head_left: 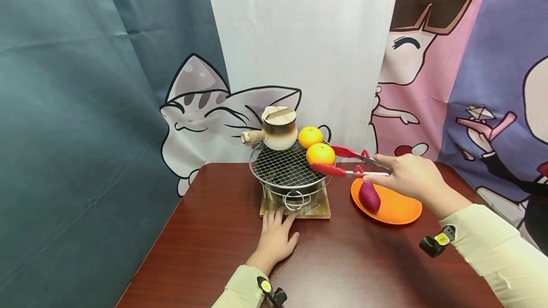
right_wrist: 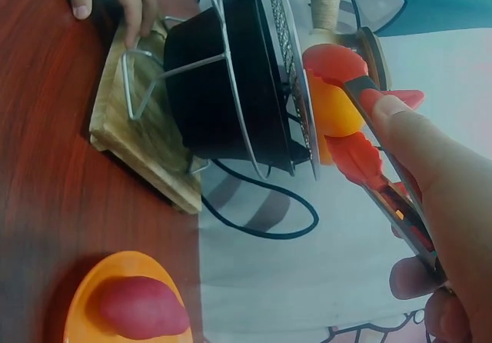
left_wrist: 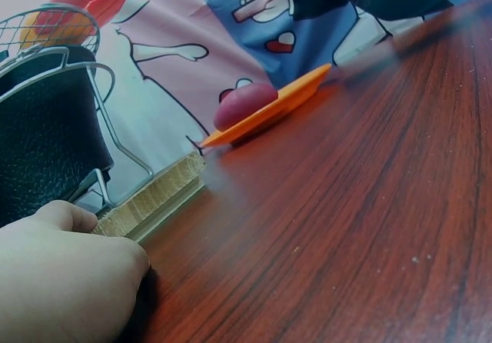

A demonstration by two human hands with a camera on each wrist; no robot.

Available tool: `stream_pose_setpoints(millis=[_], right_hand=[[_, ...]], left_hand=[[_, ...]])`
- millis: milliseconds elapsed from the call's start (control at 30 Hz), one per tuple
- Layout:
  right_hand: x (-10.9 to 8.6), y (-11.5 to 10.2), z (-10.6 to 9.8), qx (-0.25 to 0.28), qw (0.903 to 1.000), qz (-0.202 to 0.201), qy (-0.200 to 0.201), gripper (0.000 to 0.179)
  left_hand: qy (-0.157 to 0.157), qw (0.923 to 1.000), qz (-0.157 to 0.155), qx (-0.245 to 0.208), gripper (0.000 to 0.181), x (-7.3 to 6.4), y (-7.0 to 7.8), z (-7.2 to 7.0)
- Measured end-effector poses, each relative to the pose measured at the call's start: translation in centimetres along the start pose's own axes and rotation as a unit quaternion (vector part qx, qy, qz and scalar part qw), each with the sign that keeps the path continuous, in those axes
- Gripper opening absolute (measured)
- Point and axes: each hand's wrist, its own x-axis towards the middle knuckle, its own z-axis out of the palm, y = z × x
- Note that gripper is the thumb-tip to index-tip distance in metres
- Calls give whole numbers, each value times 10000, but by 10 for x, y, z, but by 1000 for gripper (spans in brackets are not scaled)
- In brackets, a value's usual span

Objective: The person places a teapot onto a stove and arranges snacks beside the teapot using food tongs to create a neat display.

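My right hand (head_left: 413, 175) grips metal tongs with red tips (head_left: 328, 170), the tips on either side of the nearer orange (head_left: 321, 154) at the right edge of the wire grill rack (head_left: 282, 164). Just behind it sits a second orange (head_left: 310, 136). In the right wrist view the thumb lies along one arm of the tongs (right_wrist: 357, 158). My left hand (head_left: 276, 241) rests low in front of the stove, its fingers extended to the front edge of the wooden board (head_left: 318, 211). Close up, the left wrist view shows that hand (left_wrist: 69, 270) at the board's corner.
A small lidded pot (head_left: 280, 133) with a side handle stands at the rack's back left. The black stove body (right_wrist: 223, 81) sits under the rack on the board. Right of it, an orange plate (head_left: 400, 208) bears a purple sweet potato (head_left: 369, 197). A printed curtain (head_left: 308, 37) hangs behind the table.
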Motion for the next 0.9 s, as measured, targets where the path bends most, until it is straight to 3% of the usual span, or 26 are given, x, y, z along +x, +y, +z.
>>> stream_pose_setpoints(millis=[200, 733, 900], right_hand=[[-1, -4, 1, 139, 9998, 65, -113, 90], [-5, -5, -4, 174, 9995, 196, -188, 100], [-11, 2, -3, 157, 9996, 234, -11, 98]], left_hand=[[-218, 9997, -84, -18, 54, -1, 2, 1], [-256, 9995, -165, -97, 54, -2, 1, 4], [-267, 9995, -151, -73, 54, -2, 0, 2]])
